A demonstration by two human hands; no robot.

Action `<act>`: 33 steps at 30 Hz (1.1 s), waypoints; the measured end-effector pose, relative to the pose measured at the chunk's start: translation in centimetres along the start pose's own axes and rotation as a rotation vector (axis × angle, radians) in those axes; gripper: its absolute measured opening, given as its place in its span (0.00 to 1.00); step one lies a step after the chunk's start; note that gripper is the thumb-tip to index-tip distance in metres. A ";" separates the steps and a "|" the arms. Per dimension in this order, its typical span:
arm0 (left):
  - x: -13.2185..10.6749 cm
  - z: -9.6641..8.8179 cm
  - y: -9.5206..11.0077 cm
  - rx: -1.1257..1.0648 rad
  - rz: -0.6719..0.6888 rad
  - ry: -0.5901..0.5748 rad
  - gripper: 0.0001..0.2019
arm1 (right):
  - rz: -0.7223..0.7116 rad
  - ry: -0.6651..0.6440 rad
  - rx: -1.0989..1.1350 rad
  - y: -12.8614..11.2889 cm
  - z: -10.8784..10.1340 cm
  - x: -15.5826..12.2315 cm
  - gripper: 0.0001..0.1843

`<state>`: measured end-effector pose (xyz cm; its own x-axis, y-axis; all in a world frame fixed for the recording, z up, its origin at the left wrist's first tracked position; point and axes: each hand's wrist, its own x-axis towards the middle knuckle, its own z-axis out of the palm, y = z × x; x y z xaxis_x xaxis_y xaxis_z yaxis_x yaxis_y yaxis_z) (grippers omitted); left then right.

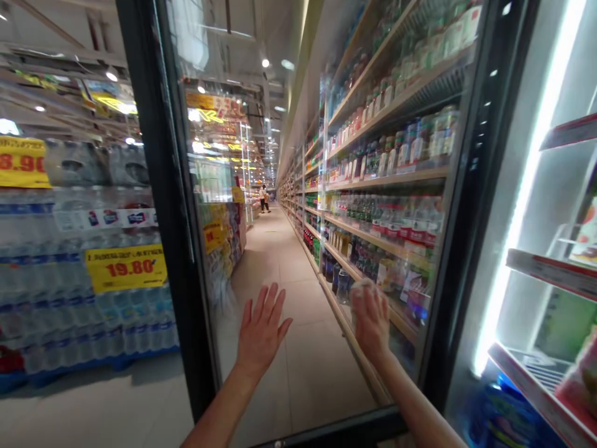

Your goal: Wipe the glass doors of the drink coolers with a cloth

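Observation:
Spread flat at the glass door (289, 361), my left hand (261, 330) has its fingers stretched out and nothing in it. My right hand (370, 317) is also at the glass, farther right, with its fingers bent over a small pale cloth (361, 285). Only a whitish edge of the cloth shows past the fingertips, and the rest is hidden under the hand. The door has a thick black frame (163, 186) and stands open.
On the right is a lit fridge interior with shelves (550, 267) of packaged goods. Stacked water bottles (93, 317) with yellow price signs (125, 269) stand on the left. The glass shows an aisle, shelves of bottles (387, 149) and a distant person (263, 199).

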<state>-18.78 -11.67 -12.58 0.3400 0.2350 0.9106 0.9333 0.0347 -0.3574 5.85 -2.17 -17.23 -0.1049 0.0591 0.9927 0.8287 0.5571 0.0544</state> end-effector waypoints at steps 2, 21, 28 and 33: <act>-0.3 0.0 -0.1 0.003 0.009 -0.007 0.31 | 0.280 0.149 -0.051 2.8 -0.3 0.7 0.29; -2.5 -0.8 -1.7 -0.007 0.023 -0.004 0.33 | 0.652 0.319 0.044 7.6 -0.2 4.2 0.27; -2.5 -0.8 -1.9 0.001 0.015 -0.021 0.32 | -0.207 -0.050 0.154 -2.5 0.9 2.7 0.36; -3.3 -1.6 -2.1 -0.032 0.011 -0.068 0.32 | 0.058 0.150 0.102 -4.7 1.6 8.6 0.32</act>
<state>-21.66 -14.11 -14.55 0.3422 0.3005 0.8903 0.9333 0.0011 -0.3591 0.19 -2.99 -9.15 0.0312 -0.0258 0.9992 0.7701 0.6379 -0.0075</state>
